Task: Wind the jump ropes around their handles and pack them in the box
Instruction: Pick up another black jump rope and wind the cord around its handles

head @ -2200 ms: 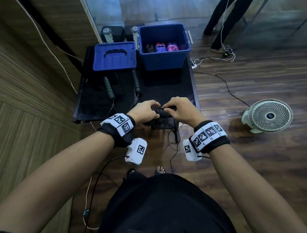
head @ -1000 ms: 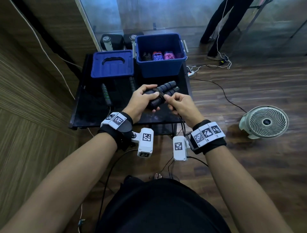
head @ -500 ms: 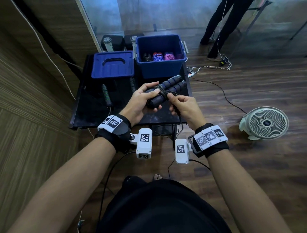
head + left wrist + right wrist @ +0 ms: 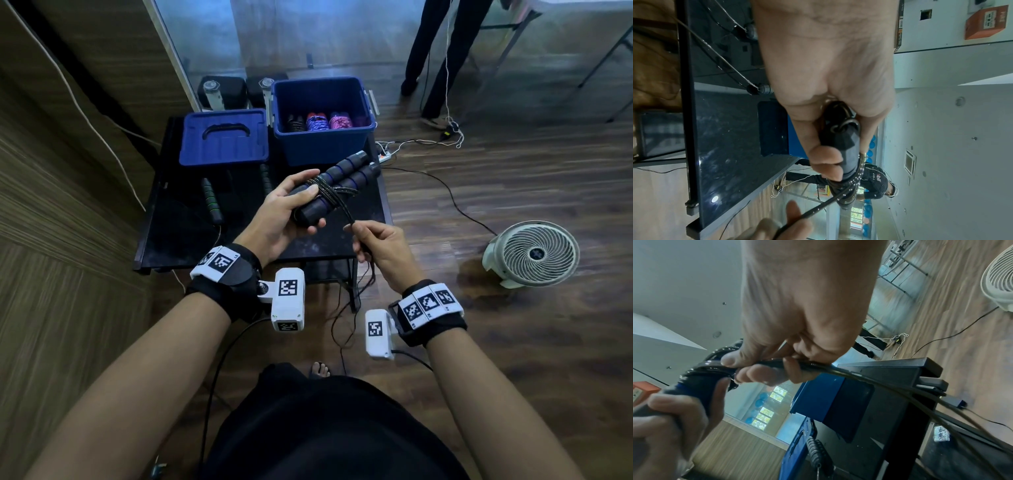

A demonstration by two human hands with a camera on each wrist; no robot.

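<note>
Here the left hand (image 4: 274, 219) clasps the paired handles (image 4: 337, 186), long axis toward the box (image 4: 322, 144), while the right hand (image 4: 380, 246) pinches the rope (image 4: 347, 214) just below.

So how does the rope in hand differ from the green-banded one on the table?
The blue-banded handles are paired in the left hand, rope partly wound; the right hand pinches it. The green-banded handles lie apart on the table, unwound. Both have dark ringed grips.
</note>
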